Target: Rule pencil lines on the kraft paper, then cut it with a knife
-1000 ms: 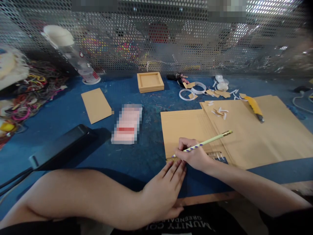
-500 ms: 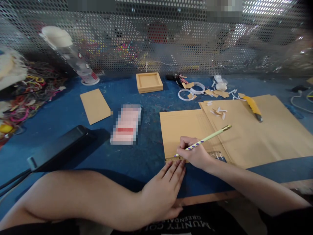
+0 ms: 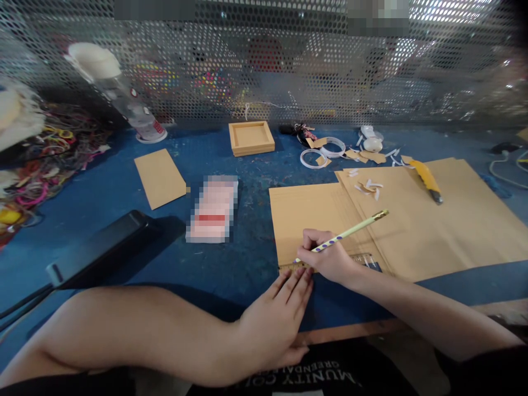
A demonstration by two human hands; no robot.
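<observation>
My right hand [image 3: 328,258] is closed round a pale green pencil [image 3: 355,229] with purple dots, its tip down at the near edge of a brown cardboard sheet [image 3: 305,212]. A clear ruler [image 3: 363,260] lies along that edge, partly under my right hand. My left hand [image 3: 276,319] lies flat with fingers stretched out, fingertips pressing the ruler's left end [image 3: 291,268]. A second, larger cardboard sheet [image 3: 445,220] overlaps the first on the right.
A yellow utility knife [image 3: 427,180] rests on the larger sheet. Tape rings [image 3: 324,154], paper scraps [image 3: 367,188], a small wooden tray [image 3: 251,137], a small cardboard piece [image 3: 160,177], a black device [image 3: 99,247] and a clear bottle [image 3: 124,102] sit on the blue table [image 3: 103,198]. Perforated metal screen behind.
My right hand and the pencil have shifted very slightly along the ruler; the left hand has stayed in place.
</observation>
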